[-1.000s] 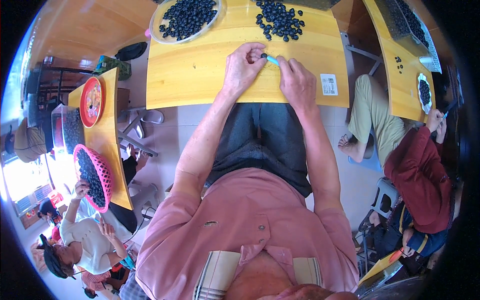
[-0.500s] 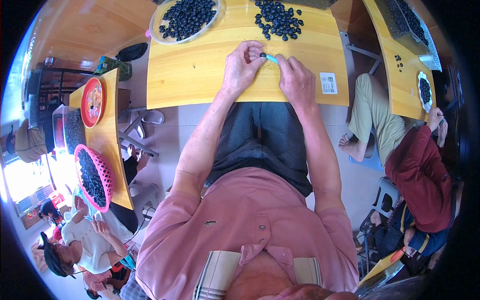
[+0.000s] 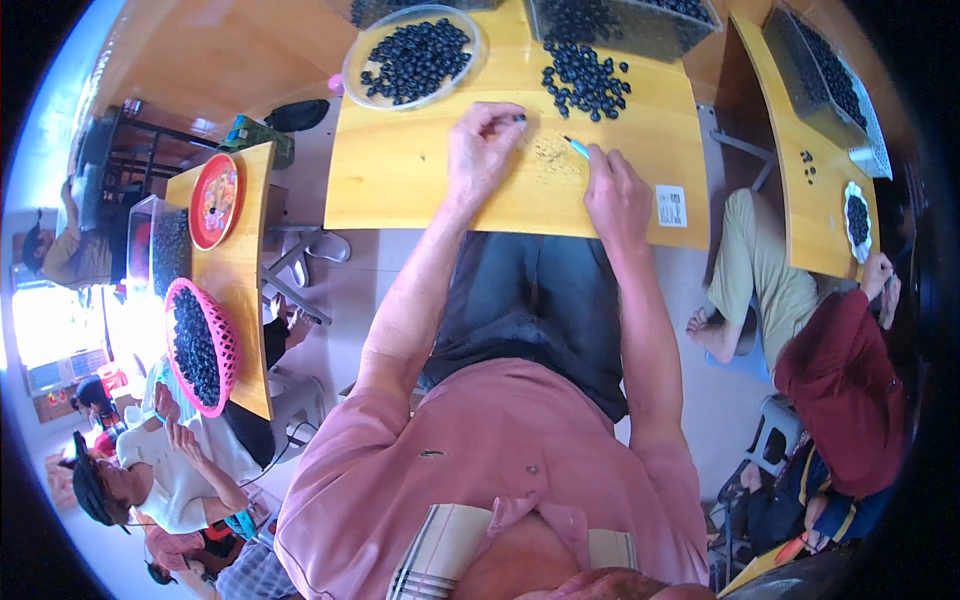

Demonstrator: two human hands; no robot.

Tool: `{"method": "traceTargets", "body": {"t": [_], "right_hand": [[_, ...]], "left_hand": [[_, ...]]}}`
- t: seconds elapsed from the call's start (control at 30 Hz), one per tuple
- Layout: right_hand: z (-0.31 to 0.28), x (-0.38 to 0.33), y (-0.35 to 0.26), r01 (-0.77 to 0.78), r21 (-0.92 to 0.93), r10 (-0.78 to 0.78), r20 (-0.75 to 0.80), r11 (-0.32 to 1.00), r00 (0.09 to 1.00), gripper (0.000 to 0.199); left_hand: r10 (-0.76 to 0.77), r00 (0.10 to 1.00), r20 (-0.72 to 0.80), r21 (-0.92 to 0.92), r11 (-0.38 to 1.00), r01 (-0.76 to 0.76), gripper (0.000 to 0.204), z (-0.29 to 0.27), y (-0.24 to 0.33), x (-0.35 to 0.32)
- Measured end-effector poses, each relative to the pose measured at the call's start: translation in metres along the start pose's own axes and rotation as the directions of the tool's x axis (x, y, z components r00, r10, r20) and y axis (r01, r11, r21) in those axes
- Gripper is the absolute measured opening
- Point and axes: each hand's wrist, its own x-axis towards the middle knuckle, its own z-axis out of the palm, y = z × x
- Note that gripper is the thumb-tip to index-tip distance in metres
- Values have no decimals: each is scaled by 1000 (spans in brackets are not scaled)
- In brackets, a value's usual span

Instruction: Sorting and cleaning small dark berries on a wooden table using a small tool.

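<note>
My left hand (image 3: 478, 150) is over the wooden table (image 3: 385, 170), pinching one small dark round piece (image 3: 519, 118) between thumb and fingertips. To its right, my right hand (image 3: 615, 190) grips a slim pen-like tool (image 3: 578, 147) with a light-blue handle and a dark tip. Tool and piece are apart. Pale crumbs (image 3: 550, 155) lie scattered on the tabletop between my hands. Beyond them is a loose heap of dark round pieces (image 3: 585, 82), bead- or berry-like. A shallow round clear tray (image 3: 352, 88) of similar pieces stands at the far left.
A clear bin (image 3: 640, 45) of dark pieces stands at the table's far edge. A white label (image 3: 671, 206) is near the right front corner. On the left table are a red tray (image 3: 236, 205) and a pink basket (image 3: 229, 350). People sit on both sides.
My hands have moved apart, and the tool has come away from the dark piece. The view has shifted, so the table appears lower and more of the far bin shows.
</note>
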Motion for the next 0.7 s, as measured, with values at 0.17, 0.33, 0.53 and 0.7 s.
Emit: {"method": "traceTargets", "body": {"t": [0.17, 0.33, 0.53, 0.7], "right_hand": [[1, 0, 0, -23, -47, 25, 29, 999, 999, 26], [0, 4, -3, -3, -2, 3, -4, 1000, 1000, 27], [-2, 1, 0, -16, 13, 16, -9, 1000, 1000, 27], [-1, 2, -2, -17, 21, 17, -12, 1000, 1000, 25]], "left_hand": [[267, 940, -212, 357, 917, -180, 24, -68, 13, 72], [438, 899, 0, 661, 675, -329, 24, -75, 23, 101], [80, 902, 424, 510, 802, -311, 23, 19, 18, 75], [85, 880, 467, 575, 727, -375, 21, 55, 9, 70]]}}
